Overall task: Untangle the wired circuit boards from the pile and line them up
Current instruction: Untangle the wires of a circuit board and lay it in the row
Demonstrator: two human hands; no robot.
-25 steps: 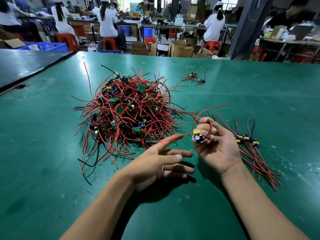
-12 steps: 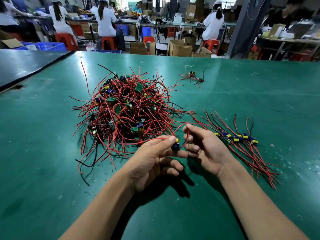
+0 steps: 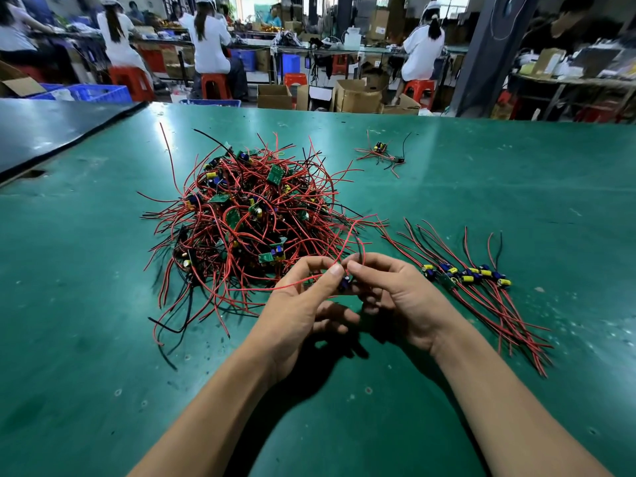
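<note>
Red and black wires stick out all over the big tangled pile of small green circuit boards (image 3: 247, 228) on our green bench (image 3: 516, 187). Just in front of the pile, near its right edge, our left hand (image 3: 303, 304) and our right hand (image 3: 402, 301) meet. The fingers (image 3: 323, 280) of both hands are curled and pinch one small board with a dark blue part (image 3: 345, 283). Its red wire runs back toward the pile. Right of the pile lies a row of boards with blue and yellow parts (image 3: 468, 275), wires side by side. Behind the pile, to the right, sits a small loose bunch of wires (image 3: 380, 151).
</note>
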